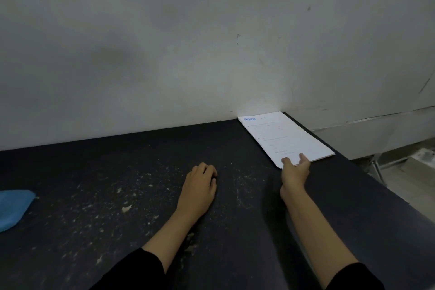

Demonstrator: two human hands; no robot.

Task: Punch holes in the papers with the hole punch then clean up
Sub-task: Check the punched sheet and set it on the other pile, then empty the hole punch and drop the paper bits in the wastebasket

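Head view: right hand (295, 167) reaches the stack of papers (286, 138) at the table's (141, 195) far right.
Its grip is wide on the near edge, seemingly not yet closed; left hand (200, 186) rests curled, holding nothing; no hole punch visible.

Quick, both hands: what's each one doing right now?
Left hand: fingers curled, resting on the black table, holding nothing visible.
Right hand: open, fingertips on the near edge of the paper stack, not gripping.

Scuffed grey wall (188, 42) behind dark speckled table (117, 195); pale floor (412, 179) right.
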